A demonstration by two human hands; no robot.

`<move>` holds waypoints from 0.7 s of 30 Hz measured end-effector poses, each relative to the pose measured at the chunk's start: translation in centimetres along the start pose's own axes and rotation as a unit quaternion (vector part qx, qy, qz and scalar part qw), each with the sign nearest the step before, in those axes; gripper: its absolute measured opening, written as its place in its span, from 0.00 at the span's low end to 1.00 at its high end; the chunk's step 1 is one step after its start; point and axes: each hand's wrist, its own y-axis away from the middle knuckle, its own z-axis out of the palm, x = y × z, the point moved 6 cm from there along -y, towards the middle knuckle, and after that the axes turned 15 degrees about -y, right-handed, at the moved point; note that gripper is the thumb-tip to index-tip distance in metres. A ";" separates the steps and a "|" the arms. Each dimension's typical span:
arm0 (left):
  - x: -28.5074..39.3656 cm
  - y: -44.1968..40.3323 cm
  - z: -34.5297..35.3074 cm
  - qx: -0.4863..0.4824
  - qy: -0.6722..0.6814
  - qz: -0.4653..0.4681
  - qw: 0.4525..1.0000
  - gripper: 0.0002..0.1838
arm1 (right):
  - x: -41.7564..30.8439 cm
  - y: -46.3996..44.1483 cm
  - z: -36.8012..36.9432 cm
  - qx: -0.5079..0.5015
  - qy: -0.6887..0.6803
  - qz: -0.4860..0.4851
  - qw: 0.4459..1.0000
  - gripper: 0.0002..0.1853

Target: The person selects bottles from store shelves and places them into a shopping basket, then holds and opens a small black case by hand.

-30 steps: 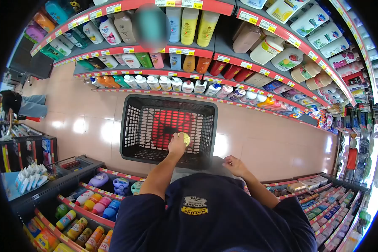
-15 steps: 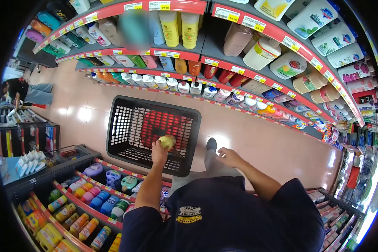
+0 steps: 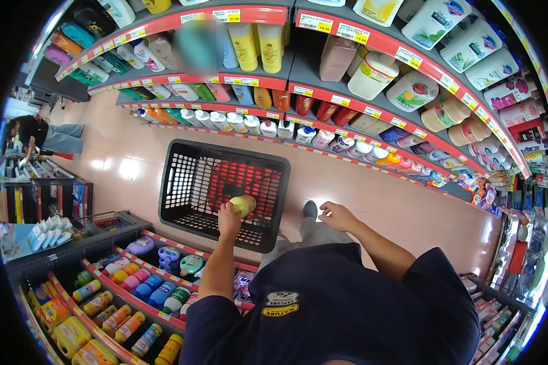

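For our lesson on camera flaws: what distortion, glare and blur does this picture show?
Head view: shelves bow and corners go black; head view: white glare on the floor; head view: a blurred patch among upper bottles, the yellow container looking clearer.

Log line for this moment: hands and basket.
left hand: holds yellow bottle; bottle: seen against black basket, depth unclear; right hand: off basket, nothing visible held

I can't make out the blurred teal thing at upper left. My view cuts off white bottles at the top edge and the shirt at the bottom; near centre, the left hand hides one end of the yellow bottle.
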 end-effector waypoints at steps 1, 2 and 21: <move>0.0 0.2 -0.7 0.006 0.002 0.017 1.000 0.21 | -0.4 -0.2 1.1 -0.011 0.007 -0.023 1.000 0.23; -0.1 0.3 -1.3 0.012 0.004 0.032 0.999 0.20 | -0.6 -0.2 2.0 -0.019 0.004 -0.029 0.999 0.23; 8.2 7.0 -25.4 0.047 0.127 0.305 0.943 0.18 | -18.5 -0.3 12.1 -0.006 0.069 -0.327 0.942 0.61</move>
